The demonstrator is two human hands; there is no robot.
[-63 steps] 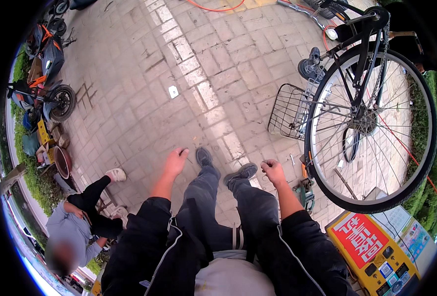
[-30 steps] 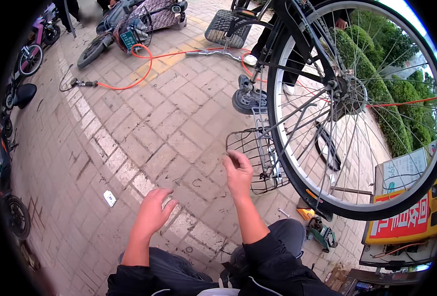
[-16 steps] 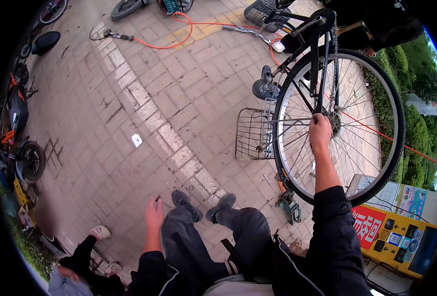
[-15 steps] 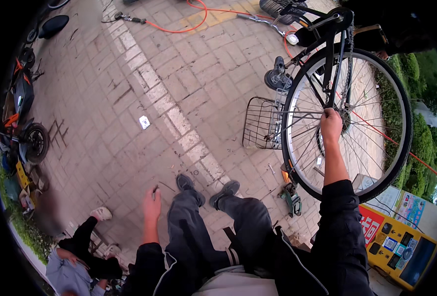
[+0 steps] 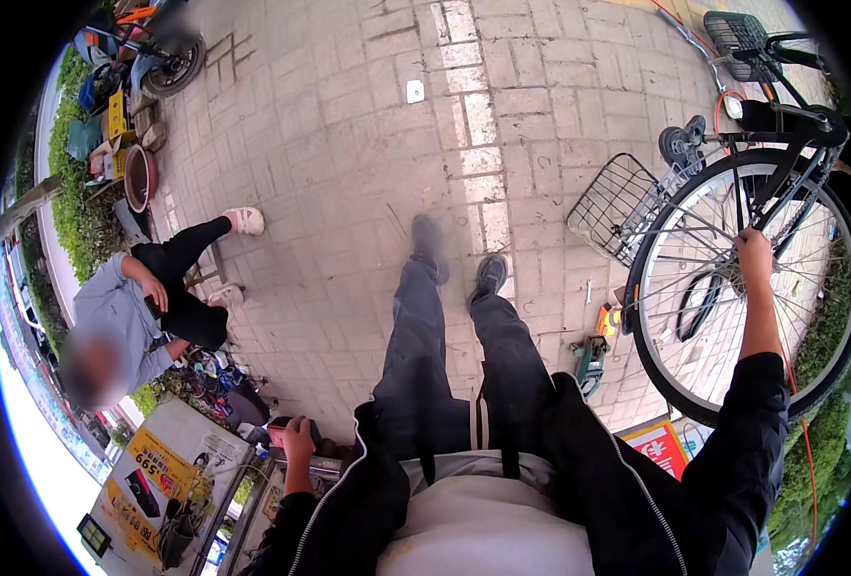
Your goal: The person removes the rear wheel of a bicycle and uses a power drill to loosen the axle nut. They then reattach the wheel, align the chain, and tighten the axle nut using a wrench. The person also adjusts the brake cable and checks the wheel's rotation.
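My right hand (image 5: pixel 754 252) is closed around a dark part of the bicycle frame, beside the hub of the wheel (image 5: pixel 644 322). The bicycle (image 5: pixel 800 144) has black tubes, and its spoked wheel stands in front of my right arm. At the lower left my left hand (image 5: pixel 298 440) reaches to a cluttered stand (image 5: pixel 324 468). Its fingers are curled next to a small red and dark object (image 5: pixel 277 432). Whatever those fingers hold, if anything, is hidden.
A wire basket (image 5: pixel 610 206) sits left of the wheel, with a green tool (image 5: pixel 590 365) on the paving below. A seated person (image 5: pixel 123 298) is at the left, near a poster-covered table (image 5: pixel 180 427). A red-brown basin (image 5: pixel 140 178) and parked motorbike (image 5: pixel 171 72) stand farther off.
The view has swung left. My left hand has moved from over the paving to the stand at the lower left. My right hand still grips the bicycle near the hub.
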